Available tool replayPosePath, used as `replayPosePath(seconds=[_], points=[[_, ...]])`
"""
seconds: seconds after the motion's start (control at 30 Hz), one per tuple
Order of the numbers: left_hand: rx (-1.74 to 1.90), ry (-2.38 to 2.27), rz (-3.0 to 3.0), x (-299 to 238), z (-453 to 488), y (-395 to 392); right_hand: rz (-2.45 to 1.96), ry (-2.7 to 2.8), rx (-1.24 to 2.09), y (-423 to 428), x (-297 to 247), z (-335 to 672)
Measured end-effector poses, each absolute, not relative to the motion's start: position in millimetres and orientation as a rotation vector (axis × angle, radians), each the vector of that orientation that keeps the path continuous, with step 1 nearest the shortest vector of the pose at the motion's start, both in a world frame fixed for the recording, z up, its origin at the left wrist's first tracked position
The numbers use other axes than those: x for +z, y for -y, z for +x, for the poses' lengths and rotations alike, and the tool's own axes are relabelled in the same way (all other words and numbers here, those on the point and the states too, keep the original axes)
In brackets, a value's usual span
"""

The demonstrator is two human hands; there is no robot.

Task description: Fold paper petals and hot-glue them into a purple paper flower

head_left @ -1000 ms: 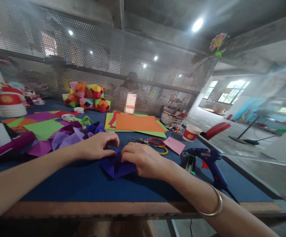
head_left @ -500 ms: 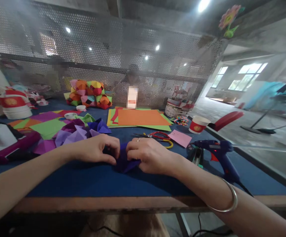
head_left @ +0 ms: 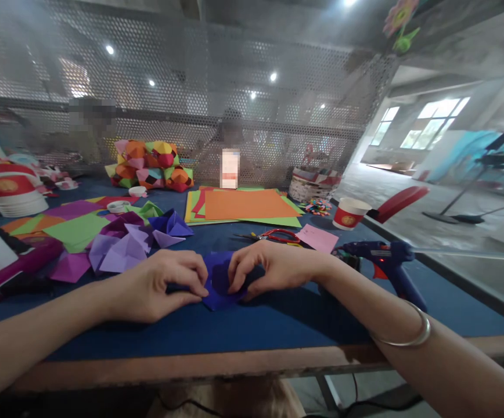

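Note:
A dark purple-blue sheet of folding paper (head_left: pixel 219 277) lies between my hands near the front of the blue table. My left hand (head_left: pixel 160 284) pinches its left edge between thumb and fingers. On the opposite side, my right hand (head_left: pixel 273 267) grips the right edge, its thumb underneath or behind and the fingertips over the paper. Left of it rest folded pieces: light purple ones (head_left: pixel 123 248) and a blue-violet one (head_left: pixel 170 225). Beyond my right hand are red-handled pliers (head_left: pixel 280 234), partly covering a yellow-handled tool.
A blue glue gun (head_left: pixel 385 255) lies at right, by a pink paper (head_left: pixel 318 238) and a paper cup (head_left: pixel 350 213). Coloured sheets (head_left: pixel 247 205) are stacked behind. Folded paper balls (head_left: pixel 150 165), stacked cups (head_left: pixel 14 191) and a purple tool (head_left: pixel 21 270) stand left.
The purple-blue paper shows flatter and wider between my hands. My right hand has shifted slightly right with its fingers more spread; my left hand has moved a little left and down.

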State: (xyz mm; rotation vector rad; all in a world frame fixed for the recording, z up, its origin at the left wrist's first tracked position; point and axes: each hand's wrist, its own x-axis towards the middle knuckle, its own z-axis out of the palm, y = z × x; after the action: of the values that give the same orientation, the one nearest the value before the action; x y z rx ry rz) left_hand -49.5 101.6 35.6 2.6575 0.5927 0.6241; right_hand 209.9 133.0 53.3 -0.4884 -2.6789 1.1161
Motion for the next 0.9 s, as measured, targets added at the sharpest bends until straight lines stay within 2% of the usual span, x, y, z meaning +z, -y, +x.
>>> replayPosePath(seconds=[0.27,0.4,0.9], points=[[0.609,-0.544,2.888,32.1,-57.2,-79.9,-0.539,2.526,1.334,-138.5,48.2,211.0],[0.587,-0.546,2.904,35.9,-56.2,-78.6,-0.609,2.48,1.329,-139.1,44.0,209.6],[0.606,-0.506,2.889,23.5,-62.1,-76.6,-0.988,2.448,0.674,-116.7,28.0,183.1]])
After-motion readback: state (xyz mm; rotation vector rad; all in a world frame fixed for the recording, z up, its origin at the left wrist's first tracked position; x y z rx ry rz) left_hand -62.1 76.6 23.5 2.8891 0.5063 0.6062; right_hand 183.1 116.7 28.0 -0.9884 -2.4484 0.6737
